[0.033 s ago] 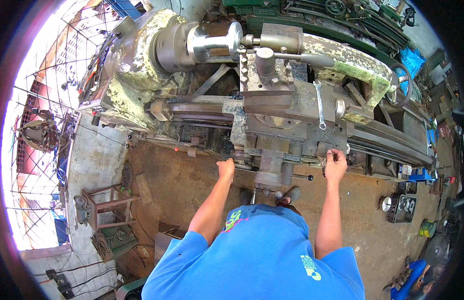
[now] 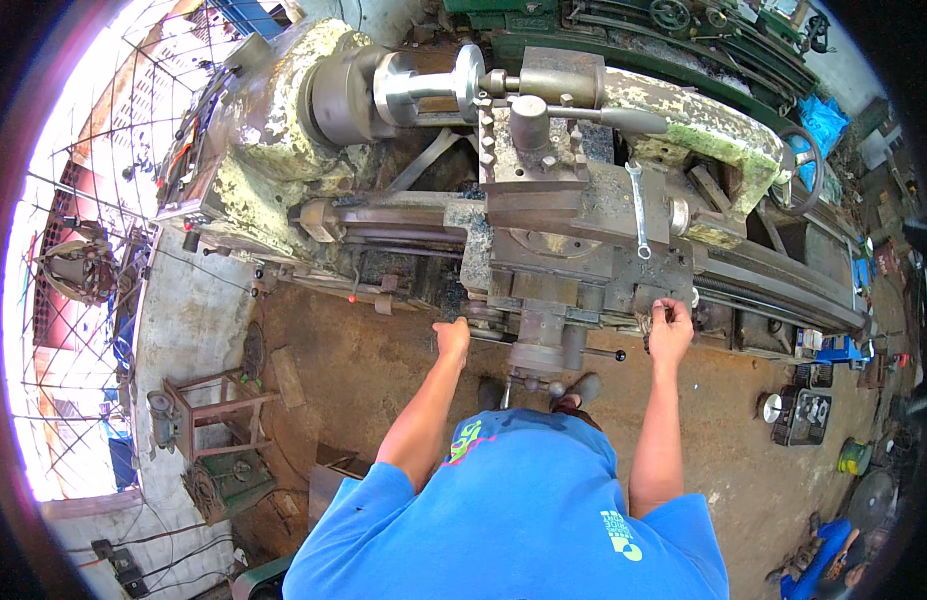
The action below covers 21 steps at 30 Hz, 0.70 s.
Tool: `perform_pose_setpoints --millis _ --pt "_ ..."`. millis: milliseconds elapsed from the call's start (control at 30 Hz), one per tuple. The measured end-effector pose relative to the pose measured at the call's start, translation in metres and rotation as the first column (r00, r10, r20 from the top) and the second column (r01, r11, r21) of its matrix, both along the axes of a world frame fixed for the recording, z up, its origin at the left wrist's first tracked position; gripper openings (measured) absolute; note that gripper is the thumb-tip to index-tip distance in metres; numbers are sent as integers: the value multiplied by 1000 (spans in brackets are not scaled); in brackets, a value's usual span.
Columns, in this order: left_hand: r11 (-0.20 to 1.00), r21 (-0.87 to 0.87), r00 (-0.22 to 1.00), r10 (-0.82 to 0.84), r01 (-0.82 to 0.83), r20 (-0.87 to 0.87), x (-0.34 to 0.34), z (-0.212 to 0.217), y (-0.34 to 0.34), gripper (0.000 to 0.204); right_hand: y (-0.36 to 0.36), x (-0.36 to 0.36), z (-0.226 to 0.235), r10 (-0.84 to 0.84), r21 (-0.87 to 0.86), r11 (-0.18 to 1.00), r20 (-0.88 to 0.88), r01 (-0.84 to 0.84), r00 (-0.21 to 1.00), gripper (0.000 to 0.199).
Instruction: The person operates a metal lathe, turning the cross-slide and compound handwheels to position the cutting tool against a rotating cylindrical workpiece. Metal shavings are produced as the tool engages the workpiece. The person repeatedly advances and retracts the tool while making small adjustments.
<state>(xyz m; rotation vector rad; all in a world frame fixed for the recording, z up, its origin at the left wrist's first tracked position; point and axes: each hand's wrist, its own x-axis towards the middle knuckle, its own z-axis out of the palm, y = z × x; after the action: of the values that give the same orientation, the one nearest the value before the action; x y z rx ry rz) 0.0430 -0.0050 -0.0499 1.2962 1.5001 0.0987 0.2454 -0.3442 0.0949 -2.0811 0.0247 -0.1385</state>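
My left hand (image 2: 451, 340) is closed at a carriage handwheel (image 2: 486, 322) on the front of a metal lathe, its fingertips partly hidden. At the carriage's front right edge, by a small metal block (image 2: 648, 298), my right hand (image 2: 670, 332) has its fingers pinched together; what they grip is too small to make out. A shiny flanged metal workpiece (image 2: 433, 84) spans from the lathe chuck (image 2: 345, 97) to the tailstock (image 2: 563, 78). Beside it is the square tool post (image 2: 531, 150), with a long clamping handle (image 2: 623, 119) on top. A wrench (image 2: 639, 212) lies on the carriage.
Metal chips lie about the carriage. A lever with a black knob (image 2: 619, 355) juts toward me between my hands. My feet stand on the brown floor (image 2: 383, 360). A wooden stand (image 2: 223, 410) is at left, a black crate (image 2: 803, 415) at right, and a green machine (image 2: 623, 40) behind.
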Motion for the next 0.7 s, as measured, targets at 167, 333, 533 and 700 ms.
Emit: perform_pose_setpoints --millis 167,333,533,700 --pt "985 -172 1000 1 4 30 -5 16 10 47 4 -7 8 -6 -35 999 82 9 997 14" --pt "960 -276 994 68 -41 89 -7 33 18 29 14 -55 14 54 -117 993 341 -15 938 18" --pt "924 -381 987 86 -28 136 -19 18 38 25 55 -110 -9 455 344 884 -478 -317 751 52" --pt "848 432 950 -249 308 -187 -4 29 -23 33 82 -135 -9 458 130 879 -502 -459 734 94"
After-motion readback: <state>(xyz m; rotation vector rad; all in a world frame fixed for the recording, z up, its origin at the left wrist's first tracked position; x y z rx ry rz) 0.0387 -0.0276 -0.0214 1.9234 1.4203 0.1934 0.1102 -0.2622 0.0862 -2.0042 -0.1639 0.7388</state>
